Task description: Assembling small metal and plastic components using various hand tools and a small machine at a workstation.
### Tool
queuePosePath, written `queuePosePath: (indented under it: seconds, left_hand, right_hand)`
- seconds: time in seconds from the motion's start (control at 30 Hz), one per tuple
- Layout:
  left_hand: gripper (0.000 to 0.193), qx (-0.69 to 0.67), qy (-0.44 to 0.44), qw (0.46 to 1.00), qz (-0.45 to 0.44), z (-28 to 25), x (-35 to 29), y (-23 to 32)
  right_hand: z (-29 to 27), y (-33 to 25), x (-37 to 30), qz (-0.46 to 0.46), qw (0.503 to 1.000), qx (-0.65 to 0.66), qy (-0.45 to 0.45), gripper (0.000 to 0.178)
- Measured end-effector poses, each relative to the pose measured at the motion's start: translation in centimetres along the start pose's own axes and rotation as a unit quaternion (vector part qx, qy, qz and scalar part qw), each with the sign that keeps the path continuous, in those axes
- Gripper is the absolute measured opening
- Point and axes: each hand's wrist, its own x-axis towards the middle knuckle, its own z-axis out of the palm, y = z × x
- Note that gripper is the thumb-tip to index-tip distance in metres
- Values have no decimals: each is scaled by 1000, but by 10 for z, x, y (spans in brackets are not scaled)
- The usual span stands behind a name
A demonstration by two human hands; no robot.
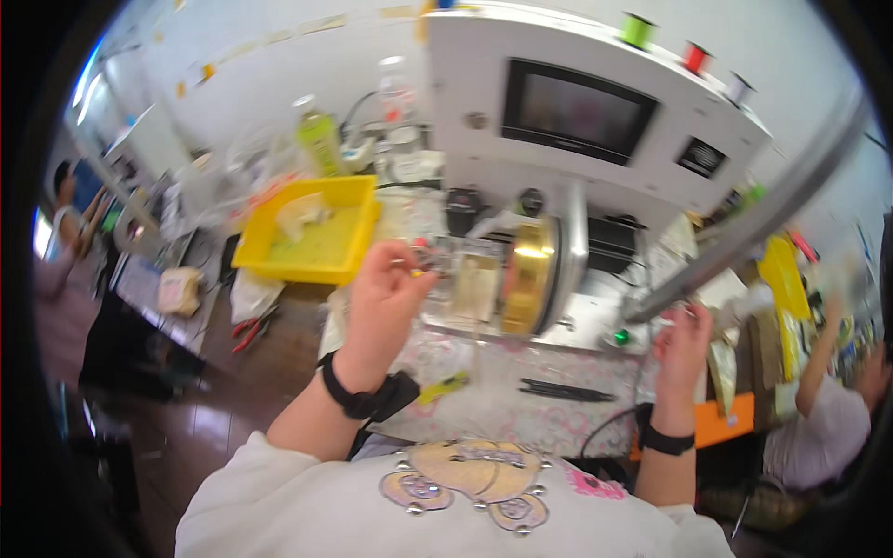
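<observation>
Flanking the shiny, round golden wheel [527, 284], our left hand [383, 286] and right hand [685, 346] curl; whether they pinch anything, we cannot tell.

Bright light fills the middle, a hot glint flaring on the round gold metal wheel [528, 279] at centre; pale reflections on the glossy dark-brown floor [212, 424], lower left; edges curving into black corners, right side blurred.

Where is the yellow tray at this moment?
In the head view, the yellow tray is left of centre, just beyond and to the left of the person's left hand, with a yellow-green bottle standing behind it.
</observation>
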Motion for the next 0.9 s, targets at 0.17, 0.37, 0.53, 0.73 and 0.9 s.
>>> queuePosePath:
  seconds: [0.17, 0.37, 0.53, 0.73, 0.9]
  left_hand:
    - [26, 15, 6, 999, 41, -15, 12, -5]
    - [25, 17, 0, 1000, -10, -27, 31, -8]
    - [22, 37, 9, 999, 35, -27, 47, -9]
    - [21, 28, -8, 999, 16, -24, 56, -18]
    - [21, 24, 18, 999, 22, -25, 46, -38]
  right_hand:
    - [-6, -2, 5, 5, 997, -7, -74, 23]
    - [13, -10, 5, 93, 981, 168, 15, 18]
    - [8, -9, 6, 92, 983, 160, 23, 18]
    - [-2, -5, 8, 93, 985, 147, -16, 22]
    - [-2, -10, 4, 91, 986, 143, -2, 23]
